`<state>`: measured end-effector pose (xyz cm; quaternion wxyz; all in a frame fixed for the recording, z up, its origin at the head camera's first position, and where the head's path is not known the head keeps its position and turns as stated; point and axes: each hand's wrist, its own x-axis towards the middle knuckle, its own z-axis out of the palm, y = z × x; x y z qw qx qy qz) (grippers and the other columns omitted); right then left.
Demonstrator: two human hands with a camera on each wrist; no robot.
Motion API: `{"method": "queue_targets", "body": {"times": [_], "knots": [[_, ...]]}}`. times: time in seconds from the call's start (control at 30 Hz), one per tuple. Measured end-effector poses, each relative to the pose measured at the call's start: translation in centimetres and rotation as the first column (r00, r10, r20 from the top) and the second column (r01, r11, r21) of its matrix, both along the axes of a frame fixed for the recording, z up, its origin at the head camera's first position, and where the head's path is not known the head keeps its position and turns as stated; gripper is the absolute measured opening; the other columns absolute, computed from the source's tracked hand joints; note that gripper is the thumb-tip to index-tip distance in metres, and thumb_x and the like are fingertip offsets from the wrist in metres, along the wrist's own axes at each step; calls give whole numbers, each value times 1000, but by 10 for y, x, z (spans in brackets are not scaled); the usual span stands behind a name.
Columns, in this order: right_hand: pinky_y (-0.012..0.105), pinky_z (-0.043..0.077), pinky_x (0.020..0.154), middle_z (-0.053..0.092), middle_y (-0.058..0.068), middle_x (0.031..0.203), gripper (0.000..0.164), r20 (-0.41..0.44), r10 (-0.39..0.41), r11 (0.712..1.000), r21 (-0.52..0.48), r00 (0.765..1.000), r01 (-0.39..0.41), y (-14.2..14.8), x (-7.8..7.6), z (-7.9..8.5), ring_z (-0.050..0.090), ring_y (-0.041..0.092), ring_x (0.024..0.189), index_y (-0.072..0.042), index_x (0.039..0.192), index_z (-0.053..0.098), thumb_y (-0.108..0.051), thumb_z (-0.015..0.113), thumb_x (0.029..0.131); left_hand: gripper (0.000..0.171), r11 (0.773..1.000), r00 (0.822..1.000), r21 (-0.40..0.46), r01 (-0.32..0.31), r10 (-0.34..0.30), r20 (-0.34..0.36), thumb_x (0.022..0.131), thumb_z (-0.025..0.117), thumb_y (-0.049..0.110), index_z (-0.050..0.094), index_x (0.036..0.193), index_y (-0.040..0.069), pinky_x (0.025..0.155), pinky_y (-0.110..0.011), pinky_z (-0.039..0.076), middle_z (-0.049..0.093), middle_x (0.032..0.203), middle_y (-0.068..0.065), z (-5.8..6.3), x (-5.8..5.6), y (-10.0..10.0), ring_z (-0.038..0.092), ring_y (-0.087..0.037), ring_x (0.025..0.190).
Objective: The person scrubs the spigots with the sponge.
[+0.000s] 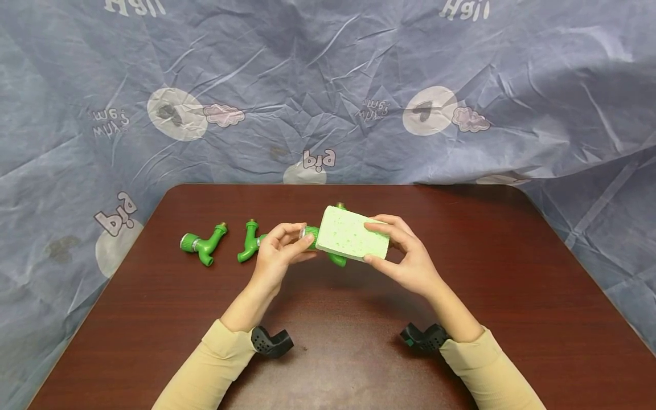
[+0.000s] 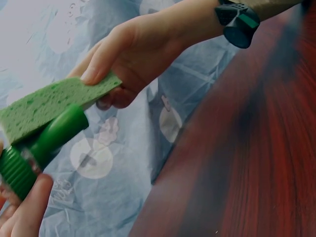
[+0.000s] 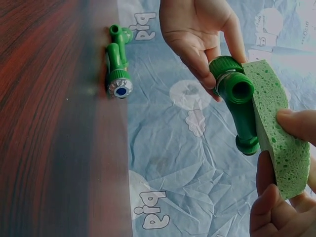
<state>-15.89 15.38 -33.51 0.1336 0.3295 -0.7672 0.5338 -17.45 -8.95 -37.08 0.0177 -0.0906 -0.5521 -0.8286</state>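
Note:
My left hand (image 1: 279, 253) pinches a green plastic tap (image 3: 239, 94) by its ribbed knob, holding it above the table. In my right hand (image 1: 405, 253) is a light green sponge (image 1: 353, 233), gripped at its right end between thumb and fingers. The sponge lies along the tap's body and looks to touch it in the right wrist view. From the head view it covers most of the tap; the threaded end and the spout stick out above and below it.
Two more green taps lie on the dark wooden table (image 1: 328, 353), left of my hands: one tap (image 1: 204, 245) farther left, another tap (image 1: 250, 242) partly behind my left hand. A wrinkled blue-grey sheet (image 1: 328, 102) hangs behind the table's far edge.

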Motion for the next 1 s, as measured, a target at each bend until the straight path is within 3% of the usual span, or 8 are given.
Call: {"method": "queue_targets", "body": {"times": [0.13,0.27,0.37,0.47,0.67,1.0], "knots": [[21,48,72,47,24,123,49,1,7,1000,-18,1000,-7,0,1,2,53,10,100,13,115,56,19,71,69,32,995,995,-12,101,-101,-20,81,62,-10,56,110,1,75,-46,55,63,97,-8,-1,-2,-6,66,-19,78],[21,48,71,47,24,122,49,-8,12,1000,-20,1000,-13,0,1,3,53,11,99,13,114,56,20,71,68,42,978,976,-55,200,-204,-77,79,61,-13,55,119,0,78,-46,54,62,100,-10,-3,-4,-11,66,-20,81],[21,49,71,47,24,123,49,1,12,1000,-13,1000,-12,1,1,3,53,10,98,13,115,56,19,71,69,46,969,965,-85,230,-239,-107,77,63,-15,60,118,4,77,-39,55,63,102,-8,-5,-4,-13,67,-19,82],[21,49,71,47,23,123,49,15,12,1000,-3,1000,-12,1,1,2,53,10,97,12,116,56,18,71,70,45,967,964,-109,232,-244,-107,74,65,-16,63,113,6,74,-31,56,64,102,-6,-4,-4,-14,67,-16,80],[20,48,70,47,22,123,49,22,4,1000,-4,1000,-4,-1,3,3,53,10,96,12,116,56,18,72,70,48,961,963,-139,240,-254,-92,74,63,-19,50,119,-12,72,-27,55,62,103,-7,-2,-3,-15,66,-16,81],[21,48,68,47,23,122,50,-7,8,1000,-3,1000,-8,-9,7,2,53,14,96,11,116,57,16,74,69,48,967,981,-207,146,-169,-96,74,67,-16,51,118,-10,73,-30,55,60,107,-7,-6,2,-1,67,-16,80]]}}
